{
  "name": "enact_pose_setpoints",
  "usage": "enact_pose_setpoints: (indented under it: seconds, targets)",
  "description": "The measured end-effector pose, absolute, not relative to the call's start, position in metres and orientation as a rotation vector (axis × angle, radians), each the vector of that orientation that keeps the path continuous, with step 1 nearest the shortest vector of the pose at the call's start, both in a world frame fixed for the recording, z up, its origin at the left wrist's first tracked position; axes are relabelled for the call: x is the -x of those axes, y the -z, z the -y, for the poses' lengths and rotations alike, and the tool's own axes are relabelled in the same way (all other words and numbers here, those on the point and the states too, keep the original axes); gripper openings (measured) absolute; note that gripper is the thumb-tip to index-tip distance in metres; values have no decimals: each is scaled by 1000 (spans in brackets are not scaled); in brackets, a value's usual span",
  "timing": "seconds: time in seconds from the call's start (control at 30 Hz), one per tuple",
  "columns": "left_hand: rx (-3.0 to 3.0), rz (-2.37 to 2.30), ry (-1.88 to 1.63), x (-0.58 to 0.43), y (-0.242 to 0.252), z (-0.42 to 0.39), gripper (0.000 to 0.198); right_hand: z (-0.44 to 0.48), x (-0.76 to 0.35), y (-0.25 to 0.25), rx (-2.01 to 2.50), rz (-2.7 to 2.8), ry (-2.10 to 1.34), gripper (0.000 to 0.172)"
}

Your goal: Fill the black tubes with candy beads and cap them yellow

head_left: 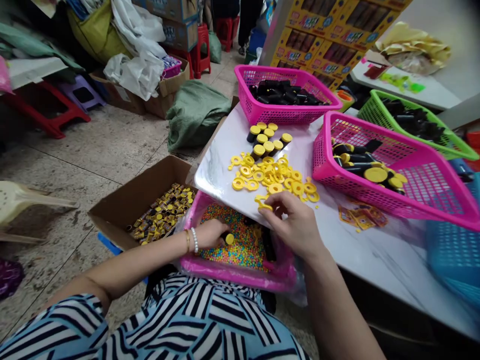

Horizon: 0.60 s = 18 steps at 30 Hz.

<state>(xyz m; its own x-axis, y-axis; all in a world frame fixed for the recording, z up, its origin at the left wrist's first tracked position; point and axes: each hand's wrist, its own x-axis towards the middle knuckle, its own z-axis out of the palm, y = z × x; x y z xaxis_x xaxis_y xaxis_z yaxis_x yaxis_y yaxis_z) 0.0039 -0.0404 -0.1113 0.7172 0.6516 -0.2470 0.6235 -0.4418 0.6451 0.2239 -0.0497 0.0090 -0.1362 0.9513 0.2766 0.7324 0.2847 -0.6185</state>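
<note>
My left hand (212, 234) is closed around a small black tube with a yellow end (229, 239), low over the candy beads. Those many-coloured beads (240, 255) fill a pink basin (240, 274) lined with clear plastic, and more black tubes (268, 245) lie at its right side. At the table's near edge, the thumb and fingers of my right hand (296, 222) pinch a yellow plastic cap piece (263, 203). Just beyond is a loose pile of yellow rings and caps (277, 172). Behind it, several black tubes with yellow lids (268, 141) stand upright in a group.
A pink basket of black tubes (288, 111) stands at the back of the white table (213, 165). On the right are another pink basket (393, 192) and a green basket (442, 142). A cardboard box (120, 205) with small wrapped tubes sits at left. Stacked yellow cartons (318, 37) rise behind.
</note>
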Motion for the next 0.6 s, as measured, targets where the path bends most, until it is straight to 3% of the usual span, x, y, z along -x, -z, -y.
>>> enact_pose_setpoints:
  seconds: [0.17,0.27,0.43,0.6]
  targets:
    - [-2054,-806,-410,5,68,50,45,61,-261,0,1583,1384,-601,38]
    - [-2054,-719,-619,9,49,51,45,66,-288,10,1648,1175,-592,53]
    - [-2007,-859,-794,11,20,25,41,63,-307,32,1583,896,-710,58]
    - [-2039,-879,-1016,-1,-26,-20,42,65,-293,21,1452,785,-759,71]
